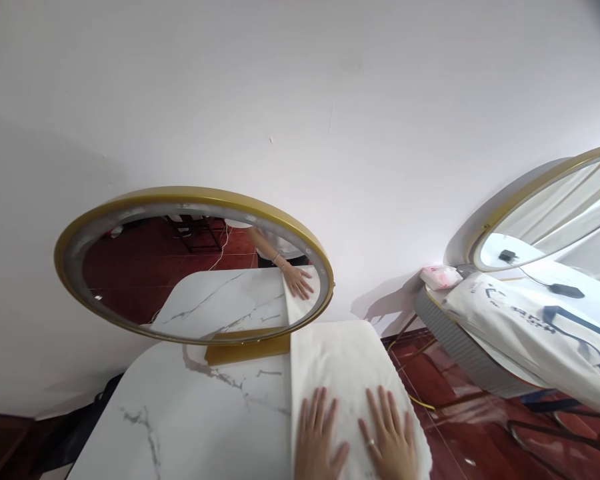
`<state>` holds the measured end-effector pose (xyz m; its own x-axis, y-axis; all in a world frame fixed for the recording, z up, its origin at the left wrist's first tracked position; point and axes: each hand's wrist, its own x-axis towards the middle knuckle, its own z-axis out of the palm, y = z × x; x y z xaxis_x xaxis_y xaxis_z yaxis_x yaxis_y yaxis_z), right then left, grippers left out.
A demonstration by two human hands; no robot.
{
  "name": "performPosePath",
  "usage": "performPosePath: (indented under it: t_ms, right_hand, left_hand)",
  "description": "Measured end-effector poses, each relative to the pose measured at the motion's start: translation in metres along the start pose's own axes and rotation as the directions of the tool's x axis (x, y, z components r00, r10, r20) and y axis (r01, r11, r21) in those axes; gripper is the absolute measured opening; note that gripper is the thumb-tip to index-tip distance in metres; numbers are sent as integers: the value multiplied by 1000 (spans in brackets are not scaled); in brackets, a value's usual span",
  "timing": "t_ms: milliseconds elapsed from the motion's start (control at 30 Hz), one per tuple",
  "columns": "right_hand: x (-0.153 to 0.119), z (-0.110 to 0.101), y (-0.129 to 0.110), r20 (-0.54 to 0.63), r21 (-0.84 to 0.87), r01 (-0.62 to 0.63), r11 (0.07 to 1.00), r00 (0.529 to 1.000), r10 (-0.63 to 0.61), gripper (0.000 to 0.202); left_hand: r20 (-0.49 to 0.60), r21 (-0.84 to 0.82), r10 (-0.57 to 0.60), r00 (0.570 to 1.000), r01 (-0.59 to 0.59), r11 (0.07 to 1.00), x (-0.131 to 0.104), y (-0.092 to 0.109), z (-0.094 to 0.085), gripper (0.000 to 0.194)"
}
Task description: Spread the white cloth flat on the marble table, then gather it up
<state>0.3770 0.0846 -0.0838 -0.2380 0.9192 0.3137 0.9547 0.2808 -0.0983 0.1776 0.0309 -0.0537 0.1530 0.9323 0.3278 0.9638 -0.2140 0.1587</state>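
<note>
A white cloth [337,353] lies flat along the right side of the white marbled table [215,413], its scalloped right edge at the table's side. Resting on the cloth near the bottom of the view, my left hand [320,437] has its fingers spread and pointing forward. Beside it, a little to the right, my right hand [390,437] presses flat on the same cloth, fingers apart, with a ring on one finger. The hands do not touch each other.
A gold-framed oval mirror [195,193] stands at the table's back on a gold base [250,350]. To the right, a second table [480,347] holds a printed cloth bag [535,333], a pink-white packet [440,277], a black adapter [566,291] and another mirror [555,173].
</note>
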Motion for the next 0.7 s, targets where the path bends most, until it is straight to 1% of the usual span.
performPosePath:
  t_ms: [100,167,200,267,333,400,500,533,600,633,700]
  right_hand:
    - [-27,8,3,-82,4,26,1000,996,-26,71]
    - [-31,14,4,-105,8,27,1000,994,-26,72]
    - [-27,16,4,-99,13,23,1000,995,-21,71]
    - [-10,15,3,-55,22,21,1000,998,-20,67]
    - [16,11,-2,12,21,24,999,1000,-24,64]
    - [46,6,-8,79,12,22,1000,997,-23,62]
    - [78,0,-19,136,-10,-11,1000,991,13,61]
    - [82,-1,-22,143,-18,-21,1000,989,24,61]
    - [81,-4,-26,140,-28,-33,999,989,37,60]
    - [76,-6,-27,131,-26,-31,999,991,35,60]
    - [56,-9,-26,102,-11,-22,1000,995,23,61]
  left_hand:
    - [-109,55,52,993,-46,997,-25,2,18,78]
    - [-157,69,73,985,-63,996,-30,0,24,80]
    - [-157,65,72,985,-63,996,-28,-2,24,79]
    - [-115,38,42,993,-38,999,-15,-5,18,76]
    - [-63,3,-3,998,3,1000,4,-10,8,72]
    - [-41,-20,-38,998,38,999,26,-18,0,70]
    - [-27,-31,-55,998,54,998,52,-29,-2,66]
    - [-18,-32,-58,998,58,998,56,-30,-2,65]
    - [-6,-25,-58,998,58,998,57,-31,-4,63]
    - [-4,-17,-56,998,56,998,54,-29,-6,63]
    - [-13,3,-50,999,50,999,38,-22,-12,64]
